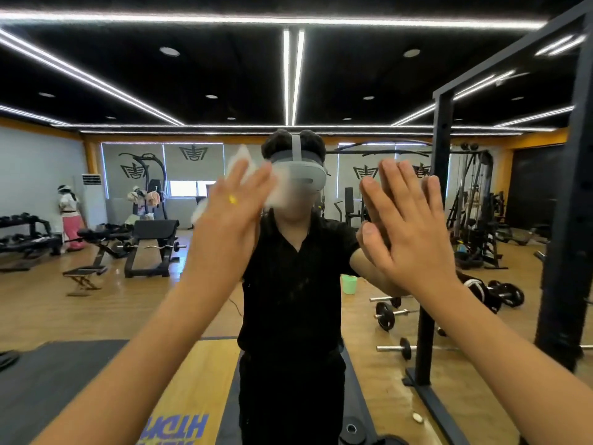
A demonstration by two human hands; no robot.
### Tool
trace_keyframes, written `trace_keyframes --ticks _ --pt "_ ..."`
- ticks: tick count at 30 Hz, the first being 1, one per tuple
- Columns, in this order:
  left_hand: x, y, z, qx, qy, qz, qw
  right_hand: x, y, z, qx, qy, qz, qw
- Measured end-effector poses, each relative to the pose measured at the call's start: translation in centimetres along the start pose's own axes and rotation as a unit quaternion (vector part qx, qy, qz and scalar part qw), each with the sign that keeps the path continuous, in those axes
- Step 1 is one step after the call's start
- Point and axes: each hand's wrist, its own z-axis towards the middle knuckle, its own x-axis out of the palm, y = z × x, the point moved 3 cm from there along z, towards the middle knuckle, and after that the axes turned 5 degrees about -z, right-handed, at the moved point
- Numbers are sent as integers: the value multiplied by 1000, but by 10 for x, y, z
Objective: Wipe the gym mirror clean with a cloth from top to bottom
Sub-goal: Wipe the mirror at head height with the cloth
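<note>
Wiping mirror (pixel 122 316) at head height | left hand (pixel 231 203) flat, fingers straight, pressing cloth (pixel 241 159) onto glass | right hand (pixel 409 226) open, palm on glass beside it | cloth: light, soft, bunches easily, so keep it spread under palm | glass: stiff, slick, probably fragile; use moderate pressure | lower mirror likely not yet wiped

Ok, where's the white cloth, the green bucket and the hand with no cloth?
white cloth (pixel 240 159): head view, on its upper corner.
green bucket (pixel 349 284): head view, on the middle of its side.
right hand (pixel 409 229): head view, on the back of the hand.
</note>
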Motion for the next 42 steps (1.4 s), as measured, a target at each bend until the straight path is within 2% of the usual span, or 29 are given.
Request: trace_keyframes --ticks 5,8,11,14,19,23,26,31,37,42 --pt "-1 3 45 -6 -31 10 999 3 0 0 1 -12 10 1000" --pt "9 0 4 8 -34 7 999 4 -1 -2 0 -25 17 1000" --pt "21 3 -52 36 -3 15 999 4 -1 -2 -2 -32 16 999" --pt "23 10 -62 48 11 23 999 4 -1 -2 -2 -31 10 999" --pt "9 4 -10 31 17 16 999 4 0 -2 2 -31 4 1000" --pt "-9 7 62 17 -6 7 1000 4 0 -2 1 -30 6 1000" --pt "-8 8 81 15 -26 2 1000 4 0 -3 6 -33 5 999" --pt "11 -1 32 31 -37 2 999 6 0 -3 1 -37 6 999" --pt "45 -18 -71 55 46 -22 997 5 0 -3 6 -33 14 999" --pt "50 -21 -79 54 32 -42 997 4 1 -2 8 -33 20 999"
